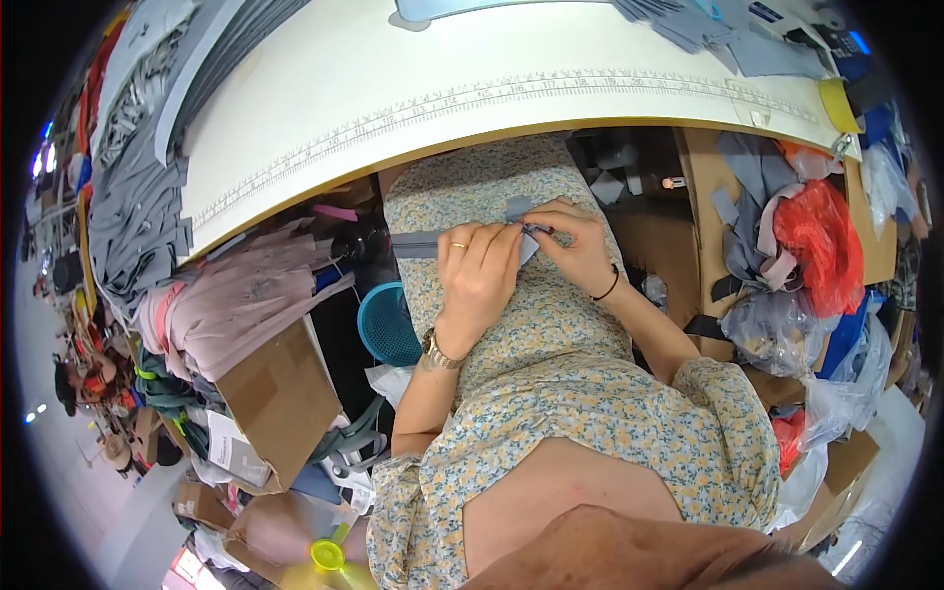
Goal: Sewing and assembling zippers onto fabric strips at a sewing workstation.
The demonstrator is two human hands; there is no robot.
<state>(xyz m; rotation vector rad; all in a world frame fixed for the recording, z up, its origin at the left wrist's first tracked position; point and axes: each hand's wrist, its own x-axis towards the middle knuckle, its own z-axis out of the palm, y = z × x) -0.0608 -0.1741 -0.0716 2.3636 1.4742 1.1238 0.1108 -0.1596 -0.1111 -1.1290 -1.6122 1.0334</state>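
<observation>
Both hands work over my lap, which is covered by a floral dress. My left hand, wearing a ring and a gold wristwatch, pinches a grey zipper strip that runs out to the left. My right hand, with a black band on the wrist, grips the same strip's end together with a small grey fabric piece just above the fingers. The fingertips of both hands meet at the zipper's end, and the slider is mostly hidden between them.
A white worktable with a printed ruler along its front edge curves above my lap. Grey fabric stacks lie left. A teal basket, a cardboard box and pink cloth sit lower left. Red and clear bags and fabric scraps fill the right.
</observation>
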